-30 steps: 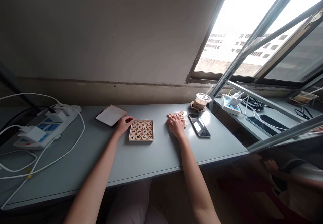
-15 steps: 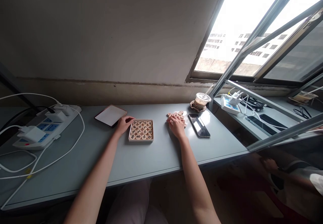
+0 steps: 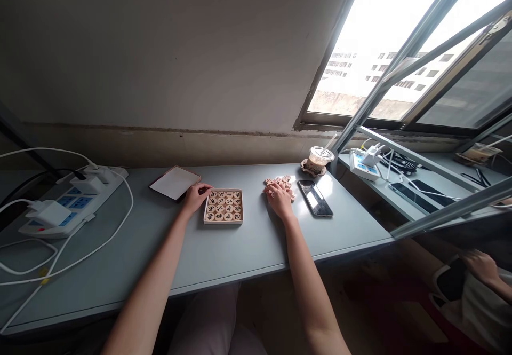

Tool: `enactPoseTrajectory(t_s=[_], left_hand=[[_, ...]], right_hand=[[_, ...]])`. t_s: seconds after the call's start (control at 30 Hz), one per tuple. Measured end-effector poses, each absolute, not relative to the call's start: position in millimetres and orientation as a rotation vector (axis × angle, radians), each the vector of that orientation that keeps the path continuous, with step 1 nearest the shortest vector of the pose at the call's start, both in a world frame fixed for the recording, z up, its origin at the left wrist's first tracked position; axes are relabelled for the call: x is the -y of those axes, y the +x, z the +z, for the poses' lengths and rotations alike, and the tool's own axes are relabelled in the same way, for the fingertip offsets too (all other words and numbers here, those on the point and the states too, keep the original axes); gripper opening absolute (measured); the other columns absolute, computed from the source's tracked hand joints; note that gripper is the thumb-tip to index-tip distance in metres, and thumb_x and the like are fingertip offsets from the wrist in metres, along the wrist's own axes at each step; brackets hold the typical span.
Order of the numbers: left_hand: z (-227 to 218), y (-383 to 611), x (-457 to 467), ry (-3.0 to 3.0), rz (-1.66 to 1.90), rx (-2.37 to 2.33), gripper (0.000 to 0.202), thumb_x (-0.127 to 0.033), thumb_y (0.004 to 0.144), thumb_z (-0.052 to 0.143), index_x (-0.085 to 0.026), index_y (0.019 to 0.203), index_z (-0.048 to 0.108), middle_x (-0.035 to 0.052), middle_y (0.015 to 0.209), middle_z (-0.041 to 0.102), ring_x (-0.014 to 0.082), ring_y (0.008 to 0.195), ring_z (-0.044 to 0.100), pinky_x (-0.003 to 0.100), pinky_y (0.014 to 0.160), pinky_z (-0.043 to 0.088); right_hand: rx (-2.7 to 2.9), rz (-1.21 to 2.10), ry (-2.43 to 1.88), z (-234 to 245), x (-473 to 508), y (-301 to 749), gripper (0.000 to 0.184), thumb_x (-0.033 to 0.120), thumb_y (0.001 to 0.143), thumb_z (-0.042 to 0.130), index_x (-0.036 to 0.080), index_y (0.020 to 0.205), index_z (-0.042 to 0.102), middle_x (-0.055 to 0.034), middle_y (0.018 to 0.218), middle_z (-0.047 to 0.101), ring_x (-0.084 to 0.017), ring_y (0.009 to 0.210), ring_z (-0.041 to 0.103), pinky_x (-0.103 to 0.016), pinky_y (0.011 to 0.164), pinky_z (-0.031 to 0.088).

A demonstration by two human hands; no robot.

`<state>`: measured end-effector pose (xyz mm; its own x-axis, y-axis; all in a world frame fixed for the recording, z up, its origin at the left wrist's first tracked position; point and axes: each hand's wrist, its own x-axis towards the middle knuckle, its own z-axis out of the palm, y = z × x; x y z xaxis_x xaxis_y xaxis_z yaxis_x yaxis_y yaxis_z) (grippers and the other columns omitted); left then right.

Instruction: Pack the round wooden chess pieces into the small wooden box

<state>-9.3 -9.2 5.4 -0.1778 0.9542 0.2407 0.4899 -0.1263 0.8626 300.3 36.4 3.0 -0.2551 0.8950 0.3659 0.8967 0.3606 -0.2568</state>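
Observation:
A shallow wooden box [image 3: 223, 206] filled with several round wooden chess pieces lies on the grey table [image 3: 224, 253]. My left hand [image 3: 194, 197] rests against the box's left edge, fingers curled on its top corner. My right hand [image 3: 279, 199] lies over a loose pile of chess pieces [image 3: 280, 182] to the right of the box, fingers bent down among them. What the fingers hold, if anything, is hidden.
The box's lid [image 3: 175, 182] lies at the back left. A dark phone [image 3: 316, 198] and an iced drink cup [image 3: 318, 160] sit to the right. A power strip [image 3: 72, 200] with white cables is at the far left. Another person's hand [image 3: 482, 265] shows at lower right.
My hands have stayed almost still. The other person's hand at the lower right has moved further right.

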Motion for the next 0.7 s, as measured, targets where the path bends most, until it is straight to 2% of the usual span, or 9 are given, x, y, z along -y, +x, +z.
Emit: enactPoseTrajectory(t_s=[0.33,0.53,0.7], left_hand=[[1.4,-9.6,7.7,1.724,1.249,-1.727,0.021,-0.033,0.075,0.052,-0.020,0.077,0.068,0.0069,0.087,0.071,0.0208,0.078,0.063,0.030,0.073,0.050],[0.9,-9.9,8.0,1.733,1.249,-1.745,0.021,-0.034,0.075,0.053,-0.020,0.077,0.068,0.0065,0.087,0.071,0.0205,0.078,0.064,0.030,0.073,0.050],[2.4,-9.4,7.9,1.724,1.254,-1.738,0.020,-0.033,0.075,0.054,-0.020,0.076,0.068,0.0065,0.087,0.070,0.0203,0.077,0.063,0.030,0.073,0.050]], right_hand=[[2.168,0.005,-1.532,2.0,-36.3,298.9,0.030,0.018,0.089,0.040,0.025,0.091,0.069,-0.0062,0.113,0.066,-0.025,0.103,0.051,-0.039,0.083,0.030],[2.151,0.034,-1.518,7.5,-31.4,295.3,0.029,0.018,0.088,0.042,0.026,0.095,0.069,-0.0053,0.114,0.065,-0.025,0.105,0.052,-0.039,0.086,0.031],[2.189,0.112,-1.319,18.7,-19.3,271.1,0.026,0.019,0.091,0.044,0.026,0.103,0.066,-0.0046,0.114,0.065,-0.023,0.106,0.053,-0.037,0.088,0.031]])
